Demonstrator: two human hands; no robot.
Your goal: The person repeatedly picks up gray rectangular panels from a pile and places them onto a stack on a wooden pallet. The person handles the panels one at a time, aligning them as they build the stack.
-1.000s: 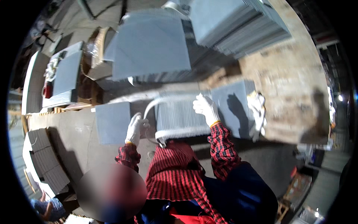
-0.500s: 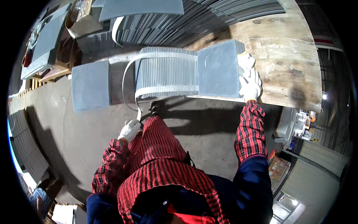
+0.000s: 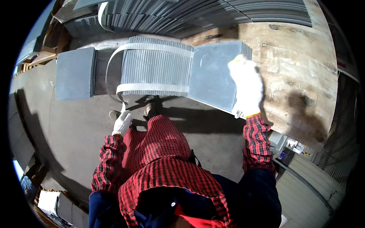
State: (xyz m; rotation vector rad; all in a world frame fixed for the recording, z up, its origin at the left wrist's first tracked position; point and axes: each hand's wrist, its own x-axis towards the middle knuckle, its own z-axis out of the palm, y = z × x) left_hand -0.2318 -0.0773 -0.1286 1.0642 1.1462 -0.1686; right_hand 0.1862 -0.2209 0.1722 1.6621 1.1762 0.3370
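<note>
My left hand [image 3: 122, 122], in a white glove, is closed around the end of a pale flat strap [image 3: 121, 102], low in front of the bench. The strap loops up around a row of thin grey sheets [image 3: 157, 67] standing on edge. At the row's right end, a flat grey sheet [image 3: 211, 72] lies on top of a stack. My right hand [image 3: 249, 98], gloved and partly washed out by glare, is over that sheet's right edge. Beyond its fingers shows white cloth with a yellow rim, which looks like a spare glove [image 3: 238, 65] bunched in the hand.
A worn plywood board [image 3: 292, 64] extends to the right. Long rows of grey sheets [image 3: 171, 19] stand at the back, with another strap [image 3: 102, 17] hanging at their left. A separate grey stack [image 3: 75, 74] stands at the left.
My right hand has moved left, from beside the grey sheet onto its right edge, the white cloth moving with it. My left hand keeps hold of the strap. The view has shifted.
</note>
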